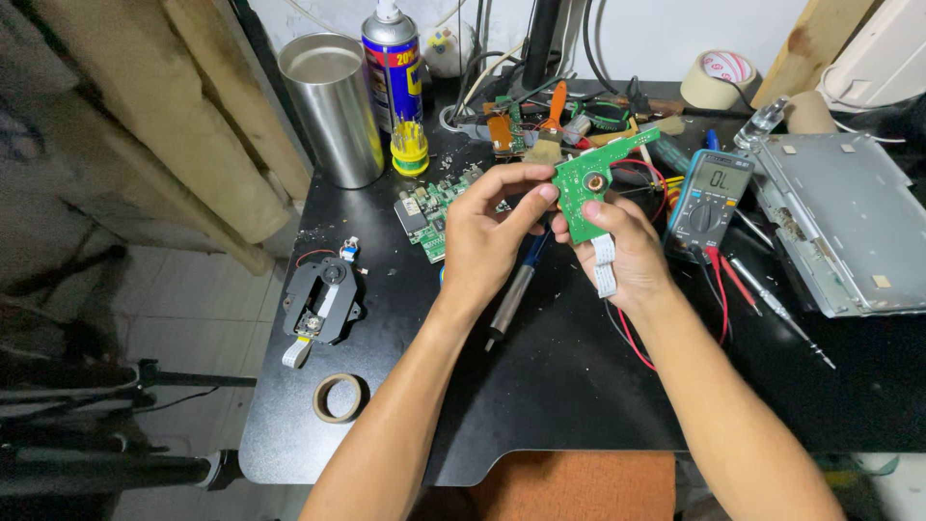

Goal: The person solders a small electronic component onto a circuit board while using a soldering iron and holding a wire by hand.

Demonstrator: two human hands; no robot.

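Both hands lift the green circuit board (590, 183) off the table (540, 386) for inspection: left hand (487, 232) pinches its 9 o'clock edge, right hand (627, 251) grips its lower end and white ribbon cable (604, 265). Multimeter (712, 198) lies at 3 o'clock.

Two bare forearms, apparently sleeveless, left hand (485, 241), right hand (627, 253).

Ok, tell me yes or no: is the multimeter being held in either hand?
No. The multimeter lies on the black table, while both the left hand and right hand grip a green circuit board.
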